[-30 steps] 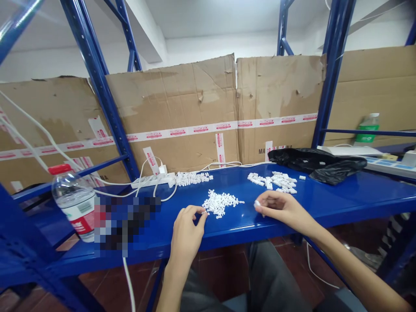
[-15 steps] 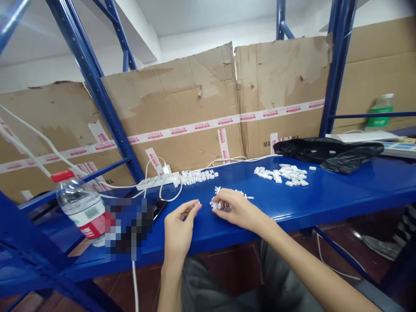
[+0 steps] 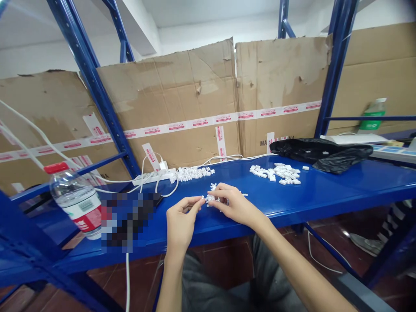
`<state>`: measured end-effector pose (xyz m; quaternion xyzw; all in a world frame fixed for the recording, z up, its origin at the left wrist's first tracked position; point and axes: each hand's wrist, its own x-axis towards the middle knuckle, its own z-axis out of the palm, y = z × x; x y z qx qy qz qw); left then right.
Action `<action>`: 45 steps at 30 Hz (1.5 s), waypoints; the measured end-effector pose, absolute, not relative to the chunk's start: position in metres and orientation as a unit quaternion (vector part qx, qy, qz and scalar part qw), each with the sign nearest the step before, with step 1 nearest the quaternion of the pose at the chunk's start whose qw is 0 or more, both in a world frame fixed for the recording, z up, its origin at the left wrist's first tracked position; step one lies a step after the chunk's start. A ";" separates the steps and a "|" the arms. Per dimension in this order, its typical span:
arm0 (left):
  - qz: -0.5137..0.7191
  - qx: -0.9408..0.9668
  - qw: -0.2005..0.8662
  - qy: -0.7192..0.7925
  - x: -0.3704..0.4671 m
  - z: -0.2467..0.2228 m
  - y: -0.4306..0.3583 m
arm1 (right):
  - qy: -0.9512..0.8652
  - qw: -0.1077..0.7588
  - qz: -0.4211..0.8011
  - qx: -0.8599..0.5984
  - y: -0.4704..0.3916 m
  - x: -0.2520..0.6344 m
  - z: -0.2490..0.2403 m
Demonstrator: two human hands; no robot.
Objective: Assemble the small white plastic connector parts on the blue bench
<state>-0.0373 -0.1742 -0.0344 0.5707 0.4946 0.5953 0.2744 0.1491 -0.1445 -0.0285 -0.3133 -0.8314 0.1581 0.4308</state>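
My left hand [image 3: 180, 219] pinches a small white plastic piece [image 3: 203, 197] between thumb and forefinger, just above the blue shelf [image 3: 201, 229]. Right beside it, my right hand [image 3: 233, 203] reaches over a loose pile of tiny white parts [image 3: 213, 187], its thumb and forefinger spread a little apart at the pile's left side. The palm and fingers cover much of that pile. Whether any part touches the right fingertips is too small to make out.
Behind lie a heap of white pieces [image 3: 195, 173] by a power strip [image 3: 152, 177], and blocky white pieces [image 3: 284, 173] to the right near a black plastic bag [image 3: 341, 158]. A water bottle [image 3: 78, 203] stands left. Cardboard [image 3: 182, 95] closes the back.
My left hand has moved slightly right and up with its white piece, closer to the right hand. The right fingers have shifted and spread over the pile. The view has moved a little.
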 end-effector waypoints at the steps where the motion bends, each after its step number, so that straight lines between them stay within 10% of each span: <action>1: 0.590 0.573 0.279 0.496 -0.038 -0.033 -0.174 | -0.833 0.428 0.157 -0.314 -0.144 0.149 -0.028; 45: 0.551 0.620 0.283 0.482 -0.038 -0.038 -0.172 | -0.828 0.476 0.135 -0.263 -0.141 0.151 -0.034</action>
